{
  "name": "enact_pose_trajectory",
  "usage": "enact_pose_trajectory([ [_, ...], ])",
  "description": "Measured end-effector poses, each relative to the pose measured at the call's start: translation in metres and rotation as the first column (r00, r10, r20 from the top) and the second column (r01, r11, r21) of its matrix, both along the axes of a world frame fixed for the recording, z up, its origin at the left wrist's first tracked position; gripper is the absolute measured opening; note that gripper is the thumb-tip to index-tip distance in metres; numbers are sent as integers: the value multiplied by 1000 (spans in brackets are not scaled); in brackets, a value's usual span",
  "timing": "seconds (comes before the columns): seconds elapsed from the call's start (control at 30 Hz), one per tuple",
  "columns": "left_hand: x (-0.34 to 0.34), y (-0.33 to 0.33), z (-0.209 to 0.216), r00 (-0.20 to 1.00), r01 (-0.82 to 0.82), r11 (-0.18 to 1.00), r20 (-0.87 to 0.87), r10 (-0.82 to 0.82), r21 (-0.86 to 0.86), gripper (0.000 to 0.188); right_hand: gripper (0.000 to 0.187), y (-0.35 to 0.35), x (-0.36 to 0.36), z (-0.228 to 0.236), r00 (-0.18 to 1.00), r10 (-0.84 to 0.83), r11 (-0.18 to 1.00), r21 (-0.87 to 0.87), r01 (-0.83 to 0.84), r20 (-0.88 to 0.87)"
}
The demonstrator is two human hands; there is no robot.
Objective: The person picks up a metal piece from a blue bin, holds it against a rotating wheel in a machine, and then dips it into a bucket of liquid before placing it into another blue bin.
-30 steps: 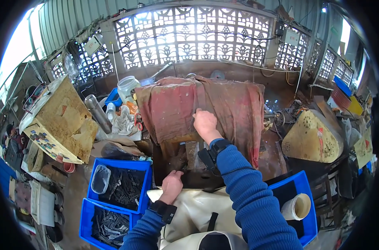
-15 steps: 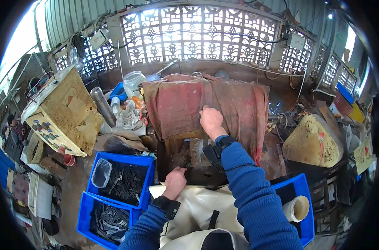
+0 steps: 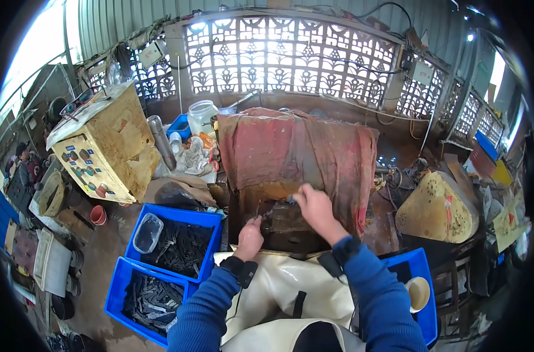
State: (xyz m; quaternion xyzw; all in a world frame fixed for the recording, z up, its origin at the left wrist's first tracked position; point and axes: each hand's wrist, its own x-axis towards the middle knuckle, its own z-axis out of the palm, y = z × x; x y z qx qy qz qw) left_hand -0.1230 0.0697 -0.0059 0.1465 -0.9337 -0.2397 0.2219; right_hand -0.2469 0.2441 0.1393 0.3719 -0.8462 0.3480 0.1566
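Just in front of my apron [image 3: 267,276], my left hand [image 3: 250,239] is closed, and a thin dark strip [image 3: 258,207] sticks up from its fingertips. My right hand [image 3: 317,212] is a little farther off and to the right, its fingers closed at the dark opening beneath the cloth. A small greyish bit shows at its fingertips, too blurred to name. Ahead of both hands a stained red-brown cloth [image 3: 267,149] drapes over a boxy machine. Under its hanging edge lies a dark, wet-looking work space [image 3: 287,237].
On the left stand two blue bins [image 3: 219,249] of dark flat metal pieces, one also holding a clear plastic tub [image 3: 148,233]. A control box with knobs [image 3: 97,170] is beyond. To the right are a blue bin with a cream cup [image 3: 418,293] and a yellowed, spotted cover [image 3: 437,208].
My right hand has come off the cloth and down toward the opening. My left hand has risen slightly, with the thin strip now showing above it. The whole view has shifted a little.
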Motion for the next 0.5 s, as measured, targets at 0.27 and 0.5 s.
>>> enact_pose_trajectory([
  [0.27, -32, -2, -2, 993, 96, 990, 72, -89, -101, 39, 20, 77, 105, -51, 989, 149, 989, 23, -149, 4],
  [0.5, -33, -5, -2, 967, 229, 965, 148, -210, -127, 16, 22, 111, 139, -86, 978, 210, 964, 167, -208, 2],
])
